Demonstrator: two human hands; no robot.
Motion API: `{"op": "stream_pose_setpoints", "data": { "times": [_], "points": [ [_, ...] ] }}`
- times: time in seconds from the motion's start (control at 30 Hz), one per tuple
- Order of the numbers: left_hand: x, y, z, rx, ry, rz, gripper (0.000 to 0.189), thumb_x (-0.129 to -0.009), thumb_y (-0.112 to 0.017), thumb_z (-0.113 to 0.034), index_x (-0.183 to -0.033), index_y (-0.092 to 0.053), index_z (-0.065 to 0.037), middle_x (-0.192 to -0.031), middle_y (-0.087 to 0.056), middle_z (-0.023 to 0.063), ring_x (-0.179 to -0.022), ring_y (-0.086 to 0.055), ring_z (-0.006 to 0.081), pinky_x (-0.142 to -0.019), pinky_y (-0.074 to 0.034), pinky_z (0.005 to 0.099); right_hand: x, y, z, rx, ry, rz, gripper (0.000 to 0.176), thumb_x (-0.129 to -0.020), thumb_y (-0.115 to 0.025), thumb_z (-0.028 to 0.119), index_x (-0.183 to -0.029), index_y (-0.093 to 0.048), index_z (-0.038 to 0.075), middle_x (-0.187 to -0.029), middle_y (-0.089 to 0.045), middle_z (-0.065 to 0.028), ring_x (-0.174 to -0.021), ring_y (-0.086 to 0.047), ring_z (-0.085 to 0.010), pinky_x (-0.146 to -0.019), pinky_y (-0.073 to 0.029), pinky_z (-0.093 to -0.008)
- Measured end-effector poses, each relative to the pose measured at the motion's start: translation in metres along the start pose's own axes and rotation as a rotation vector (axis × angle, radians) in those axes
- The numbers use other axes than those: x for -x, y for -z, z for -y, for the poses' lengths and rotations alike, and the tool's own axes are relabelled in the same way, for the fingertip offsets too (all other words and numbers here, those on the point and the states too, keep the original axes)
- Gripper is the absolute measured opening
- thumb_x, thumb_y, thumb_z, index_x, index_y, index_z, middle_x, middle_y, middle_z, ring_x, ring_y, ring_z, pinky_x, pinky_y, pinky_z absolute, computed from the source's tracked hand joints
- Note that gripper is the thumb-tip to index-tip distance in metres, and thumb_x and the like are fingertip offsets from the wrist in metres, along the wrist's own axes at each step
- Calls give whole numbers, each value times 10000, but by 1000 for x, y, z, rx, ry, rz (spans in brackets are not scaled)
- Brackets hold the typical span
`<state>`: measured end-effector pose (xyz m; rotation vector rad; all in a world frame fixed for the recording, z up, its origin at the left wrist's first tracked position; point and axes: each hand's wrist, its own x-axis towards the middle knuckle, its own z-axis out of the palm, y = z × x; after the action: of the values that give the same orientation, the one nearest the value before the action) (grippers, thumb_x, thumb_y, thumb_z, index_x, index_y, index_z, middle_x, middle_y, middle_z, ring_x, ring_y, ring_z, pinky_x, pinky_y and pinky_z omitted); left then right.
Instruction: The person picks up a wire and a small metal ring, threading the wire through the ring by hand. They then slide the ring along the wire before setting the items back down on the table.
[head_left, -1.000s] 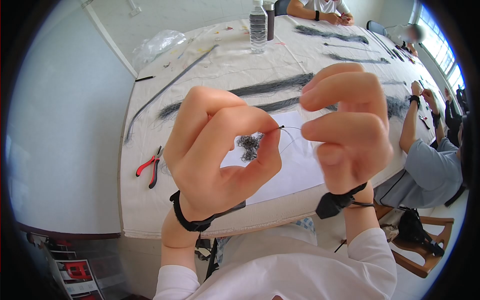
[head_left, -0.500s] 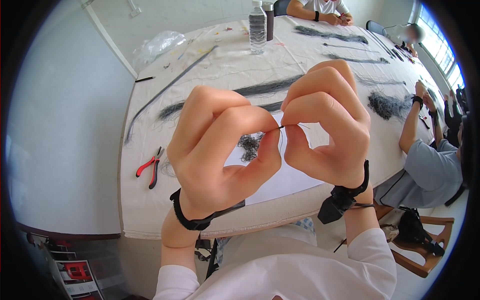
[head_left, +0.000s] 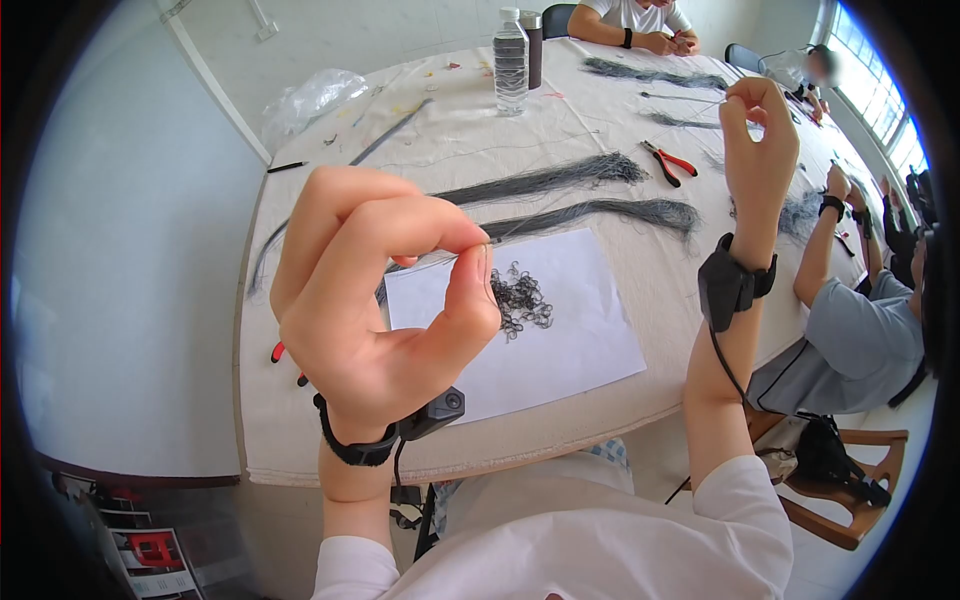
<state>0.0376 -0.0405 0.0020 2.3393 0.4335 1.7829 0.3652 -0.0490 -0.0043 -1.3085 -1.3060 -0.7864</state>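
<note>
I have the left hand point(head_left: 365, 300) raised over the near side of the bench point(head_left: 290, 430), thumb and forefinger pinched on a thin dark strand point(head_left: 488, 275) that runs down along the thumb. The right hand point(head_left: 762, 150) is well apart from it, farther out to the right, fingers curled toward the thumb; from my screen I cannot tell whether their tips meet or grip anything. Beside the left hand I see a white sheet point(head_left: 590, 370) carrying a heap of small dark curls point(head_left: 525, 305). Two long grey bundles point(head_left: 560, 180) lie past the sheet, with red-and-black pliers point(head_left: 672, 165) near their right ends. Farther back, a clear bottle point(head_left: 510, 75) stands beside a dark flask point(head_left: 535, 60).
</note>
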Motion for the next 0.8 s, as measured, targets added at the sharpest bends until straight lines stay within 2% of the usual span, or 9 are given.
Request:
{"op": "stream_pose_setpoints", "data": {
  "times": [0.03,0.1,0.23,0.3,0.37,0.43,0.5,0.6,0.8],
  "points": [
    [0,1,0,7,10,12,109,-670,-625,36,-765,-591,-6,-833,-495,61,-692,-442,138,-604,-378,243,1,1,-15,0,1,0,63,-827,-552,67,-865,-580,26,-800,-592,-17,-765,-538,-102,-737,-442,-246],
    [-1,1,0,17,3,14,111,-668,-624,39,-764,-591,-6,-829,-494,61,-694,-443,138,-602,-378,243,1,6,-40,94,-290,-35,79,-812,-614,128,-864,-648,79,-838,-654,-21,-764,-589,-152,-708,-461,-291],
    [0,-6,3,74,-22,35,117,-665,-625,49,-764,-589,-2,-824,-495,64,-694,-444,140,-598,-379,248,-2,18,-47,296,-313,-15,143,-832,-614,146,-934,-704,104,-908,-691,-25,-803,-606,-141,-719,-465,-282],
    [1,-9,3,83,-11,38,122,-667,-631,52,-768,-589,-2,-828,-498,65,-700,-446,141,-606,-380,248,-9,27,0,144,-9,-138,197,-824,-637,132,-1001,-720,107,-959,-703,-31,-834,-616,-136,-741,-472,-291],
    [3,-12,2,85,9,46,128,-668,-636,55,-773,-589,-1,-832,-500,66,-705,-448,142,-615,-382,249,-4,27,48,-164,77,-48,259,-782,-669,92,-1036,-710,66,-991,-696,-51,-896,-613,-154,-768,-465,-305],
    [3,-14,0,102,22,27,134,-677,-649,55,-785,-589,1,-836,-503,66,-726,-456,145,-639,-384,248,2,32,89,-287,282,253,256,-862,-647,217,-1009,-700,14,-1087,-647,-128,-1025,-587,-234,-838,-463,-357],
    [3,-13,-1,101,21,37,138,-679,-652,56,-789,-589,1,-839,-502,65,-734,-457,145,-647,-383,247,4,33,121,-450,340,490,249,-763,-673,139,-973,-700,8,-1057,-634,-139,-1006,-560,-272,-852,-443,-369],
    [3,-14,0,106,2,44,143,-681,-656,58,-794,-588,1,-842,-501,63,-737,-455,145,-652,-382,246,14,23,134,-654,264,588,240,-644,-670,79,-876,-686,16,-983,-630,-127,-923,-550,-256,-803,-438,-347],
    [3,-15,1,108,-26,33,150,-679,-666,57,-796,-593,0,-848,-500,57,-724,-442,143,-640,-374,245,22,17,140,-542,257,411,179,-574,-616,-7,-748,-620,38,-929,-614,-117,-856,-532,-237,-740,-431,-323]
  ]
}}
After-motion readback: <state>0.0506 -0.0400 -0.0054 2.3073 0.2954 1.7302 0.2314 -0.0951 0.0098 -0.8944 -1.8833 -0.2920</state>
